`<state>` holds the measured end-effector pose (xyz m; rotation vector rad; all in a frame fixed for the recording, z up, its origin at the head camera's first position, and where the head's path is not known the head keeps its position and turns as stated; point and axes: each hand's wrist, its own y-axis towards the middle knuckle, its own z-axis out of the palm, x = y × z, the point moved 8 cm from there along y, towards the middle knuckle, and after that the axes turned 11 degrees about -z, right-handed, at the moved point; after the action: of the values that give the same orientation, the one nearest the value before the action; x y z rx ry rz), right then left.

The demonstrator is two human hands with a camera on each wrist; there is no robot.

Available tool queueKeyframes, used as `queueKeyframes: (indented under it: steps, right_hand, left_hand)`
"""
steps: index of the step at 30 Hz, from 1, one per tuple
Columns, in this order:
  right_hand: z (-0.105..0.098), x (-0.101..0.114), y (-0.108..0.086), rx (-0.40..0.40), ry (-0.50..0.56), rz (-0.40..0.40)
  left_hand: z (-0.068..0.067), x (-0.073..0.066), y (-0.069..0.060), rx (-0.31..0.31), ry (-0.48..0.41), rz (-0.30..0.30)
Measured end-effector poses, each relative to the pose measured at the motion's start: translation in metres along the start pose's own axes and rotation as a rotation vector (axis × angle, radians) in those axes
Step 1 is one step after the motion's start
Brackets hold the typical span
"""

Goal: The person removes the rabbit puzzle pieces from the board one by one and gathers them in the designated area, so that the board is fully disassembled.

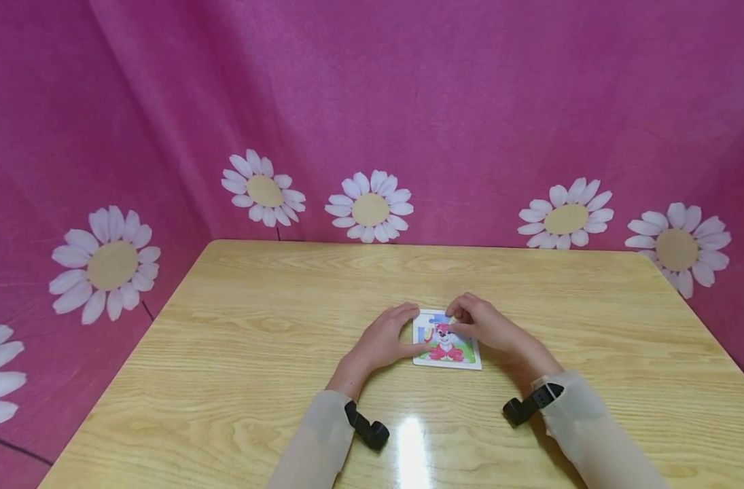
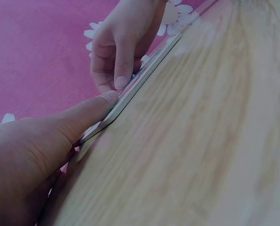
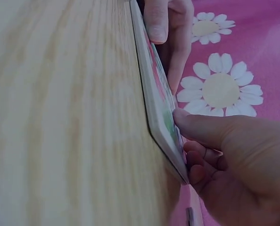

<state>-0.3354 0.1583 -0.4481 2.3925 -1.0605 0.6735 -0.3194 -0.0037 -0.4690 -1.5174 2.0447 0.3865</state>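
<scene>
A small square jigsaw puzzle [image 1: 446, 353] with a white border lies flat on the wooden table, showing a pink cartoon animal on green. My left hand [image 1: 384, 337] holds its left side, the thumb on the picture and a fingertip at the top left corner. Over the upper right part, my right hand [image 1: 486, 324] pinches what looks like a puzzle piece, mostly hidden by the fingers; a bit of yellow shows at the fingertips. In the right wrist view, the right thumb [image 3: 201, 127] lies against the picture, with the other fingers curled below it.
The wood-grain table [image 1: 255, 339] extends around the puzzle on all sides. Behind it and to the left hangs a pink cloth [image 1: 457, 102] with large white daisies. Each wrist wears a black strap [image 1: 367, 426] with a small camera. Light glares on the near tabletop.
</scene>
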Motion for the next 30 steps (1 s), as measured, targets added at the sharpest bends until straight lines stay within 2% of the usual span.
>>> queueKeyframes:
  steps: [7, 13, 19, 30]
  right_hand:
    - [0.001, 0.002, 0.002, 0.053, 0.045, -0.012]
    - [0.001, 0.003, 0.002, 0.04, 0.037, -0.018]
    - [0.0, 0.006, 0.0, 0.004, 0.008, -0.035]
    - [0.0, 0.013, -0.005, -0.118, -0.055, -0.113]
  left_hand:
    - [0.0, -0.001, 0.001, -0.002, 0.012, 0.001]
    - [-0.001, -0.001, 0.001, 0.003, 0.004, -0.001]
    - [-0.001, -0.002, 0.002, -0.001, 0.016, 0.002]
    - [-0.001, -0.001, 0.001, -0.001, 0.007, 0.002]
